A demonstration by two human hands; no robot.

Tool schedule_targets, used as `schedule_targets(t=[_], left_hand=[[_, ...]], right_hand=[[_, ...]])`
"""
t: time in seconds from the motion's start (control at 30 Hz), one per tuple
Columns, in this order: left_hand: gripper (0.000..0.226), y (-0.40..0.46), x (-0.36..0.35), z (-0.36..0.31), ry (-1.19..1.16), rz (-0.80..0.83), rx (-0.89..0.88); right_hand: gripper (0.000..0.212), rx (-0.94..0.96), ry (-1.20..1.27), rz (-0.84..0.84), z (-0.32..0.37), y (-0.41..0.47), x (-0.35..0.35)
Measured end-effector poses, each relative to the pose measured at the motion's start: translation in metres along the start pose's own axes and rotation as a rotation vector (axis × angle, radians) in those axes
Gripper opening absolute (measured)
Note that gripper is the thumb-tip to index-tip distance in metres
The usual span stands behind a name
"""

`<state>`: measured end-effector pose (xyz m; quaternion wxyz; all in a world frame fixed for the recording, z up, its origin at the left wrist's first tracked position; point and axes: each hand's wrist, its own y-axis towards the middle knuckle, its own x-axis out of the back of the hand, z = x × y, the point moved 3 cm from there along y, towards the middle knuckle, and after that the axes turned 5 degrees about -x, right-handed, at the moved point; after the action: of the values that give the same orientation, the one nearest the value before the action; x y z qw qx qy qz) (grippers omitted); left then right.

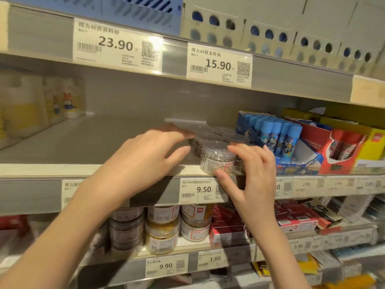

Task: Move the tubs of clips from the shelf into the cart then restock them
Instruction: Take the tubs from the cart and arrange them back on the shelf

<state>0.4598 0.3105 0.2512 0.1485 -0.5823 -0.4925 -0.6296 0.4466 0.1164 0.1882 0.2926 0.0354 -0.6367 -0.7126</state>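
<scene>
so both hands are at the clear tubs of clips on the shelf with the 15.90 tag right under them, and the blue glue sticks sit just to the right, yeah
Not quite: the head view shows the price tag under the clear tubs of clips reading 9.50; the 15.90 tag is on the shelf above. The rest holds: the left hand and right hand are at the tubs, and the blue glue sticks sit just to the right.
</scene>
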Motion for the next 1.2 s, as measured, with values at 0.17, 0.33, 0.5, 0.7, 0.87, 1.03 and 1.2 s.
schedule_targets(t=[0.17, 0.33, 0.5, 0.7, 0.87, 1.03, 1.2], left_hand=[[0.048, -0.012, -0.007, -0.024, -0.022, -0.123, -0.211], [0.038, -0.023, -0.024, -0.056, -0.192, -0.212, -0.491], [0.038, -0.029, -0.072, -0.100, -0.282, -0.120, -0.690], [0.047, -0.045, -0.179, -0.153, -0.336, 0.148, -0.801], [0.059, -0.064, -0.263, -0.197, -0.365, 0.367, -0.879], [0.062, -0.091, -0.340, -0.237, -0.349, 0.536, -0.921], [0.041, -0.115, -0.404, -0.271, -0.342, 0.759, -0.917]], right_hand=[[0.056, -0.028, -0.088, 0.125, 0.002, -0.011, 0.011], [0.058, -0.092, -0.190, 0.164, -0.002, -0.047, 0.039], [0.056, -0.226, -0.374, 0.225, -0.019, -0.110, 0.078], [0.059, -0.478, -0.571, 0.373, -0.038, -0.211, 0.120], [0.063, -0.688, -0.646, 0.449, -0.053, -0.290, 0.151], [0.065, -0.867, -0.683, 0.509, -0.077, -0.363, 0.181], [0.061, -0.977, -0.695, 0.574, -0.104, -0.422, 0.211]])
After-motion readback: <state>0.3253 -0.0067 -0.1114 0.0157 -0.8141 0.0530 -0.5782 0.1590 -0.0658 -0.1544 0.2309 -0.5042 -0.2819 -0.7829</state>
